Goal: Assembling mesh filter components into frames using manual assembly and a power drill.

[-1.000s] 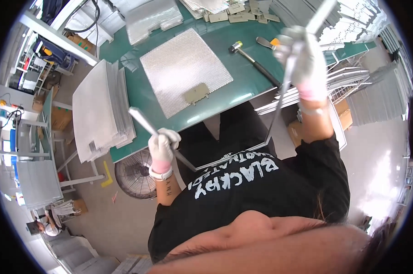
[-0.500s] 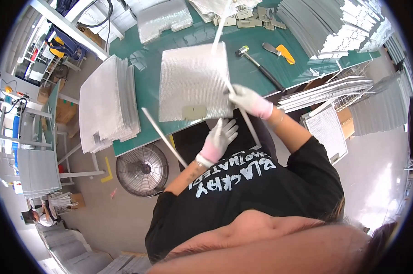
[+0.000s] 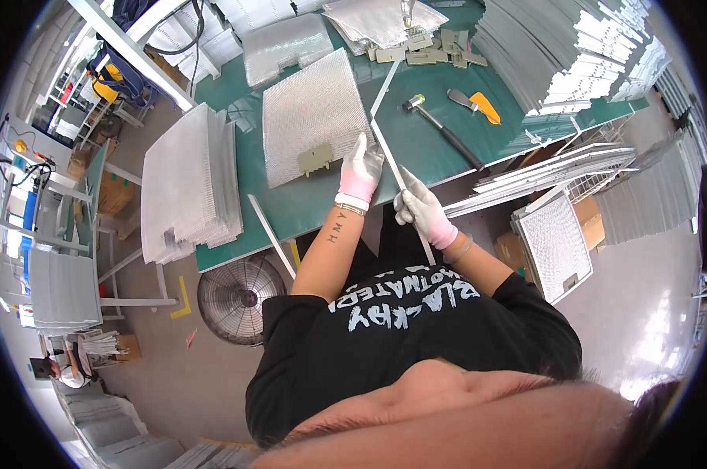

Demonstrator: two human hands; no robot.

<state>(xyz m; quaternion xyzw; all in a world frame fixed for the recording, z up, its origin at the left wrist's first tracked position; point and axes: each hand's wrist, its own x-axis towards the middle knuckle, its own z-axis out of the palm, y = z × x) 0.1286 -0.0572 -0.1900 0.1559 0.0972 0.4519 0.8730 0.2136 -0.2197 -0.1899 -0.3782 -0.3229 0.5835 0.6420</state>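
Nearest the torso, a long, slim, silver-white metal strip (image 3: 386, 148) was clamped in the curled fingers of the white-gloved, pink-cuffed right hand (image 3: 422, 205); its lower part was slanted toward the lap, its upper part over the green tabletop (image 3: 396, 129). A second pale metal strip (image 3: 272, 234) was seen left of the left forearm, slanted past the table's edge; any join between the two was hidden. The white-gloved, pink-cuffed left hand (image 3: 362, 166) was laid at the right edge of a rectangular silver mesh panel (image 3: 314, 109); whether its fingers were closed on anything could not be told. On the panel's near side, a small beige notched plate (image 3: 316, 159) was seen. If the strip were pushed askew, the thin mesh edge could be crumpled or the strip bent; if the panel were jolted, the plate could be knocked out of line. Farther off, were the strip swung right, the black-handled hammer (image 3: 447, 134) could be struck, and beyond it the yellow-handled tool (image 3: 486, 108).
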